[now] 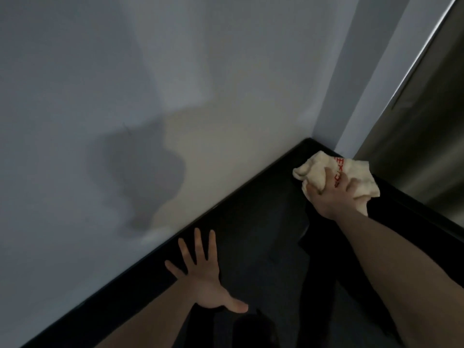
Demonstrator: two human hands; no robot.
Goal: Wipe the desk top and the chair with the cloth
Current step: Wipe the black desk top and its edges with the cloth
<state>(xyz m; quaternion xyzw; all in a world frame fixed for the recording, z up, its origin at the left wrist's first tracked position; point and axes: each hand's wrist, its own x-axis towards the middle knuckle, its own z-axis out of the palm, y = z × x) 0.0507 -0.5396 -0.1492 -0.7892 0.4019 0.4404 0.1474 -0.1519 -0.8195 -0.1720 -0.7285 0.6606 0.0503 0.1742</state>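
Your right hand [334,194] is clenched on the cloth [361,177], fingers curled into its bunched middle and pressing it down on the dark surface [251,217]. Your left hand [203,277] is spread flat, fingers straight, holding nothing; it lies near the surface's back edge, though whether the palm bears on it I cannot tell.

The cloth sits under and just beyond your right hand, in the far corner where the surface meets the pale wall [125,96]. It is cream with some red print, and loose folds spill out on both sides of your fingers. It looks soft, light and limp, so it should crumple rather than slide as 1 sheet; a grip on the gathered centre, as now, probably keeps the most fabric under your palm, and the loose flaps may drag or fold under.

To the right of your right hand, a grey metallic panel [426,121] rises beside the surface. A dark shape [253,330] lies below your left hand; I cannot tell what it is.
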